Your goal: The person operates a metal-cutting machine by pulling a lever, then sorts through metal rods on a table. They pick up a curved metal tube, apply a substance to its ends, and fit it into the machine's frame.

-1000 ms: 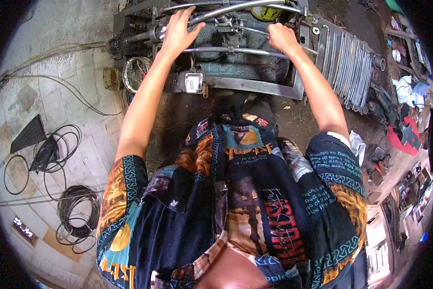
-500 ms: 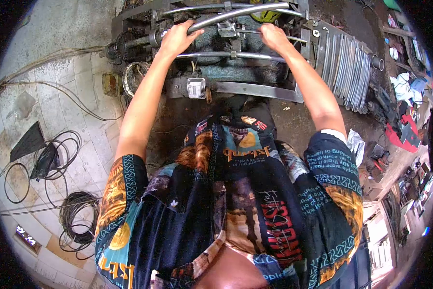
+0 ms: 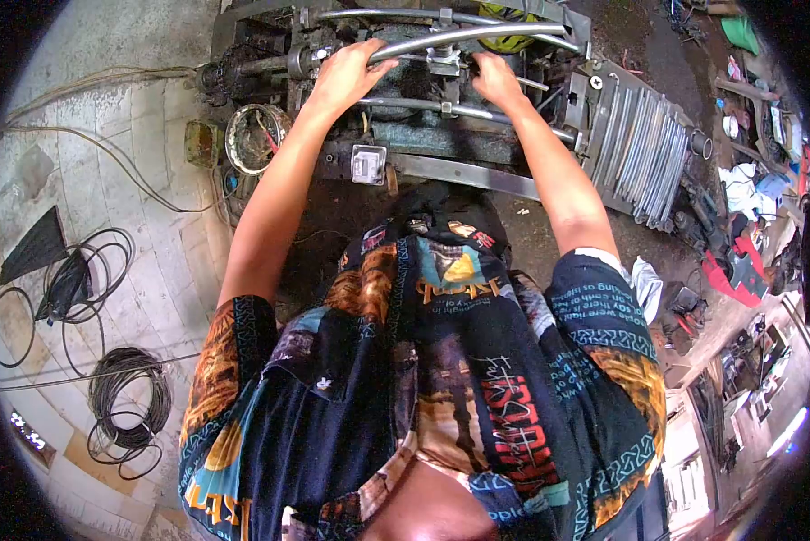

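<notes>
A bent metal tube (image 3: 477, 34) lies across a greasy machine (image 3: 414, 117) in front of me. My left hand (image 3: 346, 74) grips the left end of this tube, fingers wrapped over it. My right hand (image 3: 493, 79) holds the tube to the right of a small clamp block (image 3: 443, 59) at the machine's middle. A second tube (image 3: 459, 110) runs lower down across the machine, under both wrists. A further curved tube (image 3: 396, 14) sits behind the held one.
A stack of several finished metal tubes (image 3: 635, 144) leans at the machine's right. A round tin (image 3: 253, 137) with tools stands at its left. Coiled cables (image 3: 125, 397) and a black bag (image 3: 35, 245) lie on the tiled floor at left. Clutter and rags (image 3: 738, 261) fill the right side.
My right hand has slid left along the tube toward the clamp block. The left hand keeps its grip. The view has shifted slightly left.
</notes>
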